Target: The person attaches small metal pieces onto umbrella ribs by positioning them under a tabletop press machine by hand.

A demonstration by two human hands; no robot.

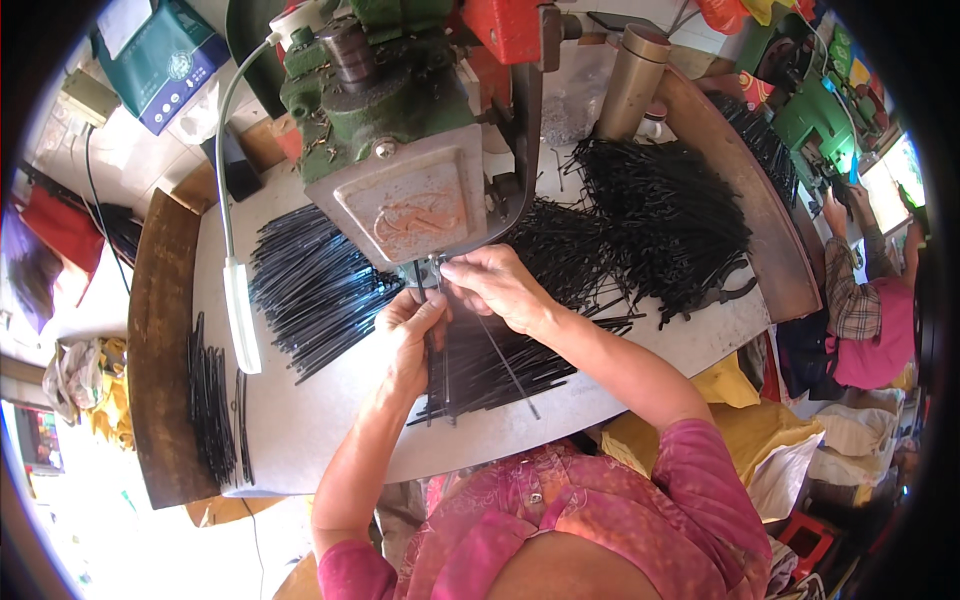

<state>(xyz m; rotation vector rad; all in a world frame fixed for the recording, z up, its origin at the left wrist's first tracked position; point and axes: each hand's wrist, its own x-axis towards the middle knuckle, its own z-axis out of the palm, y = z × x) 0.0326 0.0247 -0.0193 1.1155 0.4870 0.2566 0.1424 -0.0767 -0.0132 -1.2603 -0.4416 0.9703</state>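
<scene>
Just under the head of a green machine [375, 130] with a grey front cover plate [408, 205], my two hands are close together. My left hand [408, 325] is closed, thumb against fingers, on thin black rods [446, 385] that hang down toward the table's front edge. My right hand [497, 287] pinches a thin rod [511, 368] near the machine's tip; its lower end slants to the right. The fingertips partly hide where the rods meet the machine. Loose black rods [505, 365] lie on the table beneath both hands.
More black rods [315, 285] are spread on the left, and a tall heap of jointed black rods [665, 215] is on the right. A white lamp tube [241, 318] hangs at the left. Wooden boards [165, 350] edge the table [300, 430]. Another person [870, 330] works at far right.
</scene>
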